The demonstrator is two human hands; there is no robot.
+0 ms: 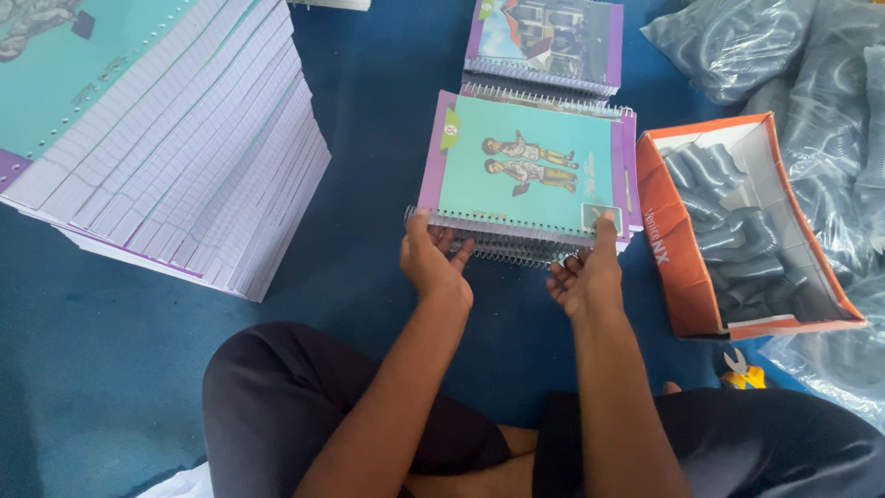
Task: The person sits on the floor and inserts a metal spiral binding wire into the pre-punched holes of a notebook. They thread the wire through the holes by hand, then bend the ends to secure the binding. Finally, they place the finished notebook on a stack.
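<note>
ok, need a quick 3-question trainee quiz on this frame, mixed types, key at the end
1. True or false: both hands, left hand and right hand, grip the near spiral edge of the top notebook.
2. What does the orange box hold? A) grey coils B) pencils C) scissors
3. On which side of the person does the tall stack of unbound sheets stand?

Key: 1 true; 2 A; 3 left.
</note>
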